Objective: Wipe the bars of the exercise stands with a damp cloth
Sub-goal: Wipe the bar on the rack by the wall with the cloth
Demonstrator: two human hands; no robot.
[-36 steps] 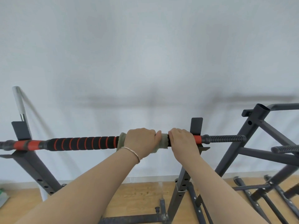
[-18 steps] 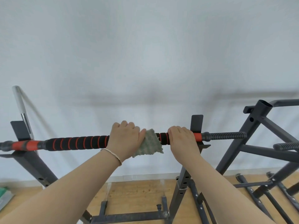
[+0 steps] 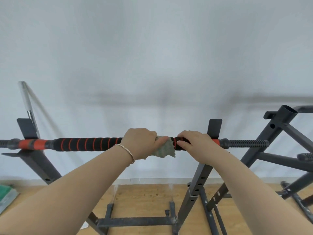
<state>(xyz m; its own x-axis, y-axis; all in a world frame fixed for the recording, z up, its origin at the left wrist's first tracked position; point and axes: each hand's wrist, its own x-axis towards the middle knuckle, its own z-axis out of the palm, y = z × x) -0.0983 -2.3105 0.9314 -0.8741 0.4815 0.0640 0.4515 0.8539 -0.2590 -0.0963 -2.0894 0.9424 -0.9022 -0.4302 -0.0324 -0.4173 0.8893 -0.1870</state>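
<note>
At far left, low on the wooden floor (image 3: 144, 197), a green-and-grey object (image 3: 5, 194) is cut by the frame edge; identity not readable. Silver pole (image 3: 25, 97) leans against the white wall (image 3: 152, 56), just behind the left stand (image 3: 39, 163). That stand's cradle carries the bar (image 3: 84, 144), which runs level across the view: a red section at the cradle, then black foam with a red spiral stripe. Near mid-bar, the left hand (image 3: 140, 143) is wrapped over the top, fingers curled round the foam and gripping the cloth (image 3: 164, 150) against it. The cloth is pale green and crumpled; its loose part sticks out to the right of the hand and hangs just below the bar. Thin bracelet (image 3: 127, 150) on the left wrist. Just beside the cloth, the right hand (image 3: 194, 141) grips bare foam, fingers curled over the bar, thumb side towards the cloth. Its outer edge sits close to the cradle of the right stand (image 3: 201, 177), whose upright has a row of holes. Past that cradle the bar shows a short red band, a dark collar, then a ribbed dark end. Further right, a second dark frame (image 3: 271, 133) of angled tubes stands apart from the bar.
</note>
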